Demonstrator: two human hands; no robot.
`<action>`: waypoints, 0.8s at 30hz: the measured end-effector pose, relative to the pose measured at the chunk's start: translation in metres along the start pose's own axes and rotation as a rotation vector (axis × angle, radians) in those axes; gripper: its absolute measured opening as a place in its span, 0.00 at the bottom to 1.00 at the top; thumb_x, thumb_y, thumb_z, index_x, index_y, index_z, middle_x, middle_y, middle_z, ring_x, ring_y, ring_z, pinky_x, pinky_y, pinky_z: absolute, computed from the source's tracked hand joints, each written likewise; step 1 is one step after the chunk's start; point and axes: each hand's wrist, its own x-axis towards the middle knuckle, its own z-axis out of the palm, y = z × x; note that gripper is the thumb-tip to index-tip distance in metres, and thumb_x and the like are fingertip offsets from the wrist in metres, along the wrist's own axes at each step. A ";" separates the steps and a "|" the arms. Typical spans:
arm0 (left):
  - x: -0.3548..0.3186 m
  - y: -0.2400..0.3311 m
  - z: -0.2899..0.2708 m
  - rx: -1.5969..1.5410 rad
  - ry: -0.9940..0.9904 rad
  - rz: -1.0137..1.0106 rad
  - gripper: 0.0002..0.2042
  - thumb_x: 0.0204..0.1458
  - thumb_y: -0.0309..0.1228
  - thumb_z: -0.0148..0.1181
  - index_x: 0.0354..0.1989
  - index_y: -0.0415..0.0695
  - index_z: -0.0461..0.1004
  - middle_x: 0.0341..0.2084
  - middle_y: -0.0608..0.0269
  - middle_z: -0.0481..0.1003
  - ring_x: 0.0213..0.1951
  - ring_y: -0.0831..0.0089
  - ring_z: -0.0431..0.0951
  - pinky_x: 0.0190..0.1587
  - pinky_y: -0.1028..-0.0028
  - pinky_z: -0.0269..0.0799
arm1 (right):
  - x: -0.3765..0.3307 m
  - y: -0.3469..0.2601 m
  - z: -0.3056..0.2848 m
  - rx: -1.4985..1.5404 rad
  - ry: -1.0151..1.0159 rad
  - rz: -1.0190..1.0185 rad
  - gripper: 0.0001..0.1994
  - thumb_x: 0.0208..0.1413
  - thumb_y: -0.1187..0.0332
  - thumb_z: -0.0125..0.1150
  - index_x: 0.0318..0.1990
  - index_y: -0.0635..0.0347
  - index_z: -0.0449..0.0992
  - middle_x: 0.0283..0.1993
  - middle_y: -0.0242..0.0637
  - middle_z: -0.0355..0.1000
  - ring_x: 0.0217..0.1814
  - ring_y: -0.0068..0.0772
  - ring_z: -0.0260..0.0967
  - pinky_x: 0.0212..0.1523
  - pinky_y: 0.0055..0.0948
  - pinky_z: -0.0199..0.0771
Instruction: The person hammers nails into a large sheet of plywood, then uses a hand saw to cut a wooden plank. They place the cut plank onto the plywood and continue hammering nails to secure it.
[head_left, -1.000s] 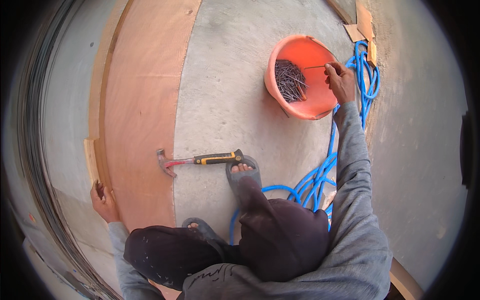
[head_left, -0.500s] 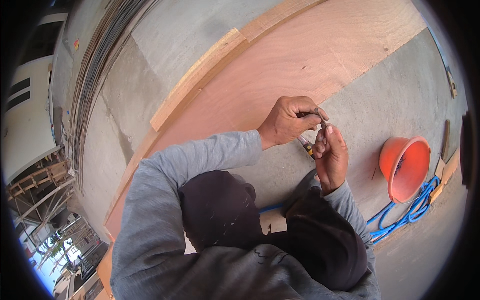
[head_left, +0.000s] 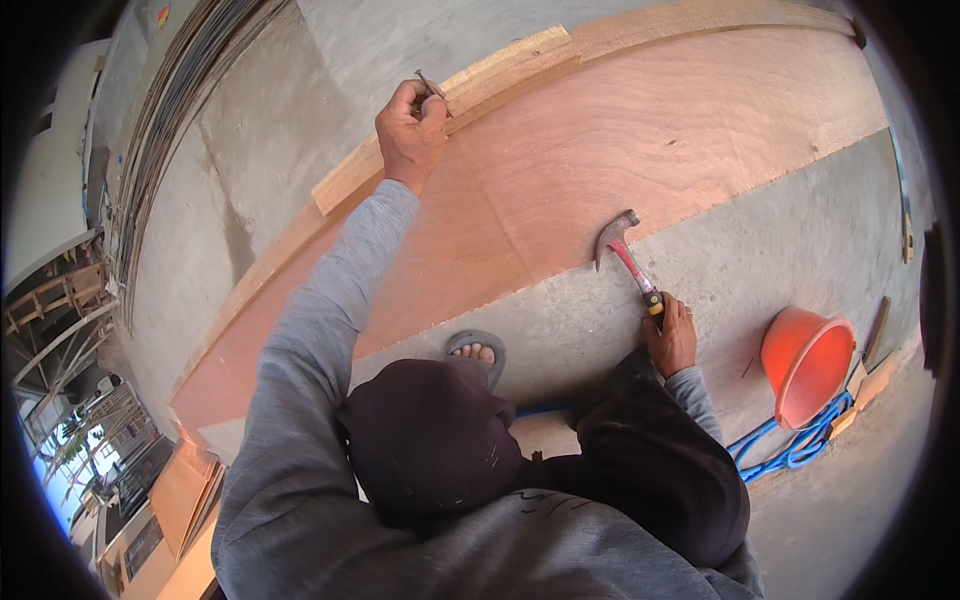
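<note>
Head view. Since the frame half a second earlier, I see that the two hands, then together in front of the chest, have parted: the left hand (head_left: 410,130) now reaches out to the wooden batten (head_left: 520,62) along the far edge of the plywood sheet (head_left: 640,150), while the right hand (head_left: 672,335) has dropped to the concrete floor (head_left: 800,240). The orange bucket (head_left: 805,365) and blue hose (head_left: 790,445) sit lower right, much where they were in that frame.

Left hand: closed in a pinch on a nail (head_left: 432,85), held tilted against the batten's near edge. Right hand: wrapped around the yellow-and-black grip of the claw hammer (head_left: 628,258), whose head rests just at the plywood's near edge, well apart from the nail.

Progress, as I judge it: the nail is picked and set in place, the hammer is in hand but not raised; no strike has landed on this nail, so driving it remains. I cannot tell whether other nails already sit in the batten.

A sandalled foot (head_left: 476,352) rests on the floor beside the plywood.
</note>
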 end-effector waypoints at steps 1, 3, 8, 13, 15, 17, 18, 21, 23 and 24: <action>0.010 -0.008 -0.003 0.022 0.004 0.085 0.03 0.55 0.21 0.53 0.33 0.40 0.74 0.26 0.67 0.76 0.30 0.81 0.75 0.35 0.77 0.73 | -0.004 0.003 -0.002 0.046 0.007 -0.004 0.25 0.53 0.70 0.65 0.59 0.61 0.66 0.45 0.52 0.73 0.42 0.56 0.72 0.46 0.48 0.73; 0.027 -0.020 -0.011 0.114 0.031 0.165 0.03 0.52 0.22 0.55 0.32 0.38 0.75 0.23 0.66 0.77 0.26 0.81 0.75 0.32 0.77 0.73 | -0.009 0.005 -0.010 0.102 -0.116 0.107 0.23 0.53 0.72 0.63 0.57 0.61 0.66 0.40 0.51 0.74 0.35 0.55 0.73 0.40 0.47 0.75; 0.046 -0.040 -0.010 0.229 -0.067 0.250 0.04 0.49 0.23 0.56 0.33 0.40 0.76 0.25 0.61 0.78 0.28 0.75 0.77 0.35 0.73 0.74 | -0.007 -0.013 -0.053 0.638 -0.225 0.157 0.19 0.53 0.75 0.53 0.54 0.63 0.65 0.29 0.39 0.69 0.27 0.33 0.70 0.32 0.37 0.74; 0.048 -0.055 -0.003 0.261 -0.020 0.284 0.04 0.49 0.23 0.57 0.32 0.41 0.76 0.29 0.59 0.79 0.31 0.68 0.79 0.37 0.70 0.76 | 0.020 -0.059 -0.110 0.574 -0.252 0.114 0.16 0.63 0.70 0.52 0.57 0.64 0.66 0.24 0.31 0.66 0.20 0.19 0.65 0.22 0.25 0.69; 0.047 -0.059 0.001 0.254 0.008 0.302 0.04 0.49 0.23 0.58 0.32 0.42 0.76 0.29 0.58 0.79 0.32 0.65 0.80 0.37 0.68 0.76 | 0.037 -0.087 -0.132 0.532 -0.281 0.112 0.17 0.68 0.64 0.53 0.58 0.64 0.65 0.24 0.30 0.66 0.20 0.20 0.65 0.22 0.27 0.69; 0.047 -0.063 0.003 0.272 0.007 0.419 0.05 0.48 0.22 0.59 0.33 0.43 0.77 0.29 0.60 0.79 0.33 0.63 0.79 0.37 0.66 0.77 | 0.056 -0.114 -0.146 0.444 -0.246 0.063 0.19 0.69 0.62 0.54 0.60 0.65 0.64 0.24 0.31 0.67 0.20 0.23 0.67 0.23 0.29 0.70; 0.047 -0.064 0.003 0.284 0.009 0.469 0.05 0.47 0.22 0.60 0.33 0.43 0.77 0.28 0.60 0.79 0.33 0.62 0.79 0.37 0.65 0.77 | 0.066 -0.127 -0.147 0.455 -0.241 -0.014 0.19 0.69 0.62 0.54 0.60 0.66 0.64 0.24 0.32 0.67 0.20 0.23 0.67 0.23 0.29 0.70; 0.047 -0.066 0.000 0.289 -0.028 0.526 0.04 0.50 0.21 0.60 0.34 0.43 0.77 0.32 0.61 0.78 0.34 0.67 0.79 0.37 0.70 0.76 | 0.092 -0.170 -0.142 0.470 -0.136 -0.166 0.19 0.69 0.63 0.54 0.59 0.66 0.63 0.23 0.34 0.67 0.20 0.24 0.67 0.24 0.29 0.69; 0.048 -0.065 -0.002 0.304 -0.040 0.544 0.05 0.50 0.21 0.60 0.34 0.43 0.77 0.31 0.61 0.78 0.34 0.66 0.79 0.37 0.69 0.75 | 0.104 -0.197 -0.126 0.621 -0.093 -0.227 0.17 0.70 0.63 0.53 0.57 0.67 0.64 0.23 0.35 0.67 0.20 0.24 0.66 0.23 0.29 0.67; 0.048 -0.065 -0.003 0.313 -0.050 0.553 0.05 0.49 0.21 0.61 0.34 0.43 0.77 0.31 0.61 0.78 0.33 0.66 0.79 0.37 0.69 0.75 | 0.109 -0.211 -0.117 0.702 -0.099 -0.249 0.16 0.70 0.64 0.53 0.56 0.67 0.64 0.22 0.35 0.67 0.20 0.24 0.65 0.22 0.29 0.65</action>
